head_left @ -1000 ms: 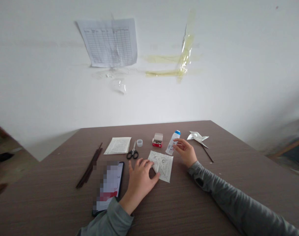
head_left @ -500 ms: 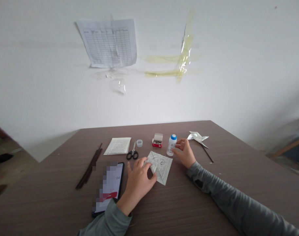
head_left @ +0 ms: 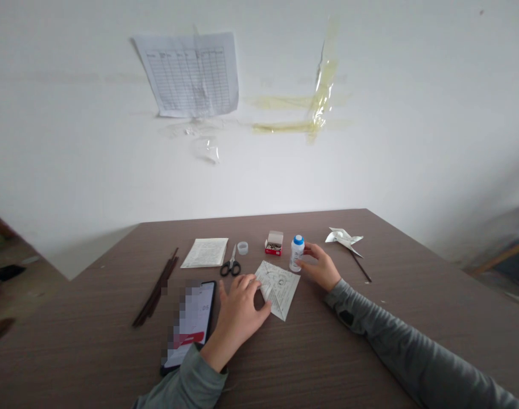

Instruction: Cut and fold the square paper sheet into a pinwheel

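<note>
My left hand lies flat with its fingertips on the near-left edge of a folded printed paper, which sits diamond-wise on the table. My right hand is just right of a small white bottle with a blue cap. Its fingertips rest against the upright bottle without wrapping around it. Nearest to my left hand is a smartphone with a pixelated screen, partly behind my wrist.
On the brown wood-grain table lie a printed sheet, black-handled scissors, a small clear cap, an open red-and-white box of pins, a bundle of dark sticks and a paper pinwheel on a stick.
The bottle has gone from tilted to upright on the table. The folded paper has turned to a diamond position. My left hand has shifted slightly along its edge.
</note>
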Available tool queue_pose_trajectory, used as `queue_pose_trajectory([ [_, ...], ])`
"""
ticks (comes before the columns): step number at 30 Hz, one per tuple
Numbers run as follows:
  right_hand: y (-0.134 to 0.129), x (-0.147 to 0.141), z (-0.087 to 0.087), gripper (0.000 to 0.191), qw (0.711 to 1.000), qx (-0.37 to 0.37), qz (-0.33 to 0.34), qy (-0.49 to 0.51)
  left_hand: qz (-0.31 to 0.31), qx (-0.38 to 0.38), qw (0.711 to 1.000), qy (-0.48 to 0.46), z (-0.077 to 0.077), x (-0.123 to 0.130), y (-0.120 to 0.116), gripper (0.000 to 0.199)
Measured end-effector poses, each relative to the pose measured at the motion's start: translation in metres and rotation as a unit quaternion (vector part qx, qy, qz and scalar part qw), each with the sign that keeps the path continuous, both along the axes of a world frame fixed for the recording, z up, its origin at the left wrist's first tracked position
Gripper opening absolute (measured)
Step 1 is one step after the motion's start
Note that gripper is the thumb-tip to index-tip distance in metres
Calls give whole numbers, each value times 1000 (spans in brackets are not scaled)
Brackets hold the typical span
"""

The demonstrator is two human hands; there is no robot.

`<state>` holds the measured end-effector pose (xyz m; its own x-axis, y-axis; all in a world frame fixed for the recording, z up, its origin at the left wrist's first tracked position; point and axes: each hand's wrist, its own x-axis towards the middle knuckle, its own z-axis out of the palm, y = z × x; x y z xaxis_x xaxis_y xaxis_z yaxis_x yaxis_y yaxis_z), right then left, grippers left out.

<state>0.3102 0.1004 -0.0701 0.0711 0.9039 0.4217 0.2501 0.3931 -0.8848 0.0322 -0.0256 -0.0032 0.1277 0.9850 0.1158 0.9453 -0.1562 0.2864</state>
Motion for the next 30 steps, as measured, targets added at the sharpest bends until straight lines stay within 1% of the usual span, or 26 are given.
queue_pose_trajectory([
  [2,0,0,2,44,1000,14,-8,-25,3,-4,1000,6,1,-2,0,34],
  [5,-1,-1,7,38,999,26,-14,-43,8,-6,1000,11,3,-3,0,40],
  [9,-2,-4,13,35,999,15,-12,-42,13,-24,999,17,4,-6,1,47],
  [13,-4,-7,19,32,999,1,-9,-37,11,-45,999,24,5,-9,2,48],
  [18,-3,-12,30,31,999,-5,-3,-33,9,-40,999,23,5,-16,2,49],
  [20,2,-16,38,32,1000,-6,7,-20,9,-47,999,25,4,-20,3,50],
  [24,19,-31,57,35,999,-19,51,5,8,-57,998,32,4,-23,4,56],
  [27,34,-48,70,32,996,-37,82,10,16,-69,996,49,8,-23,3,61],
  [30,49,-66,78,28,994,-48,98,11,21,-82,995,60,13,-23,1,66],
])
